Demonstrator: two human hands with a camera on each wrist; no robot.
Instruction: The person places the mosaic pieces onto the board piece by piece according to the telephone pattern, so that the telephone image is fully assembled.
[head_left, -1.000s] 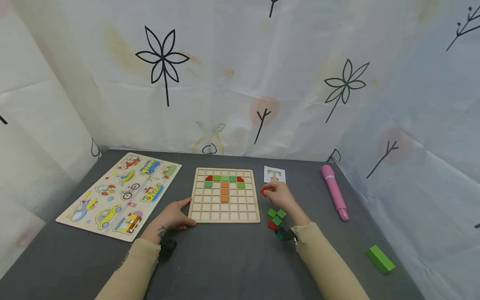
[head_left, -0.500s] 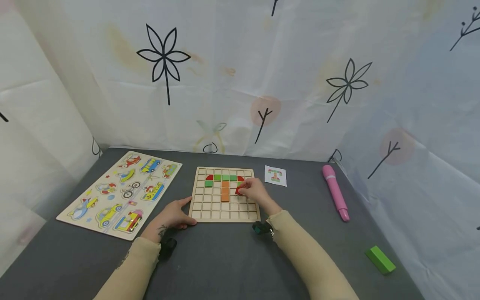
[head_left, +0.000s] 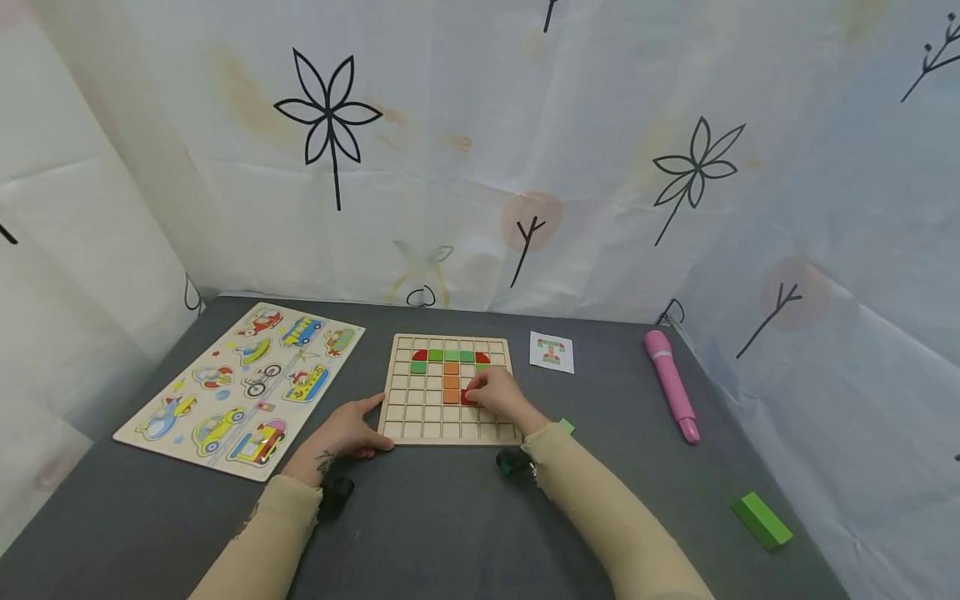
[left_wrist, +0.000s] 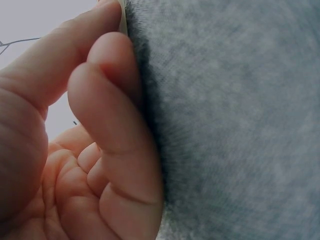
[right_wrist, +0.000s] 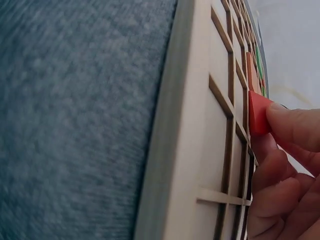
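Note:
A wooden grid board (head_left: 423, 430) lies mid-table, with green blocks (head_left: 447, 356), orange blocks (head_left: 451, 383) and two rounded red blocks (head_left: 419, 356) set in a T-like pattern. Beside the lowest orange block, my right hand (head_left: 497, 395) pinches a red block (right_wrist: 259, 112) between thumb and finger. The right wrist view has this block right at the grid's cells. My left hand (head_left: 351, 428) rests its digits against the board's left edge and lower left corner. In the left wrist view, other fingers (left_wrist: 125, 140) are bent close to the table cloth.
A picture card (head_left: 551, 352) lies right of the board. A vehicle puzzle board (head_left: 232, 392) is at the left, a pink pen-like object (head_left: 670, 385) and a green bar (head_left: 762, 520) at the right. Past my right sleeve shows a small green block (head_left: 567, 426).
My right hand has carried the red block leftward from beside the card onto the grid, then down to beside the lowest orange block. The left hand has stayed at the board's edge.

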